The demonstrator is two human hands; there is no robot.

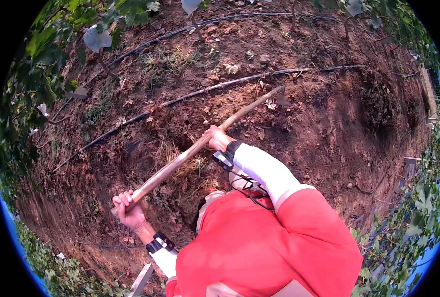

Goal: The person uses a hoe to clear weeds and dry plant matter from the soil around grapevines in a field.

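A hoe with a long wooden handle (175, 163) lies diagonally across the view, from lower left to upper right. My left hand (130, 211) is closed round the handle near its butt end. Further up, about mid-handle, my right hand (217, 137) grips it too. The metal hoe blade (283, 99) is at the far end, just above or on the brown soil; contact cannot be told. Dry grass and straw (190, 167) lie on the ground below the handle. Both wrists carry black strapped devices, with a cable at the right one.
Drip irrigation hoses (220, 85) cross the soil beyond the hoe. Grapevines (45, 55) with pale bags hang at the upper left, and more vines (424, 208) stand at the right. A heap of dry weeds (379, 96) lies at the right. A post (142, 279) rises at the bottom.
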